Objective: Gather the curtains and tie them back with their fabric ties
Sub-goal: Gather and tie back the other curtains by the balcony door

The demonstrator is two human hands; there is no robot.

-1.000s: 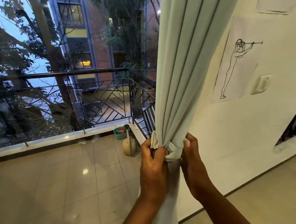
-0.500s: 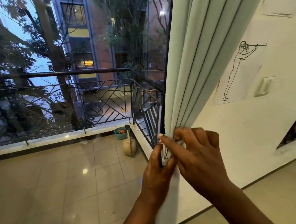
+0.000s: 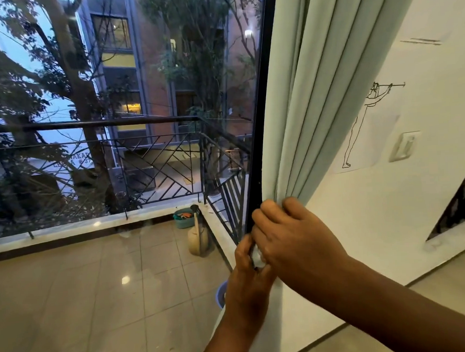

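Hands meet at the gathered waist of the pale green curtain [image 3: 306, 95], and that is where we have everything bunched. Our right hand [image 3: 292, 243] lies across the front of the bundle, fingers curled over the folds and clamping them together. Our left hand [image 3: 248, 278] comes up from below, just under the right and touching it, with thumb and fingers pinching a small pale scrap of fabric [image 3: 256, 256]; we cannot tell whether it is the tie or a fold of the curtain. Above the grip the pleats rise steeply, fanning out toward the top. Just left of our knuckles runs the dark window frame [image 3: 260, 119]. Beyond the glass, down and left of the grip, a watering can [image 3: 198, 241] stands on the balcony tiles with a teal basin [image 3: 181, 218] behind it. Right of the grip, on the white wall, hang a line drawing [image 3: 364, 129] and a switch plate [image 3: 405, 146].
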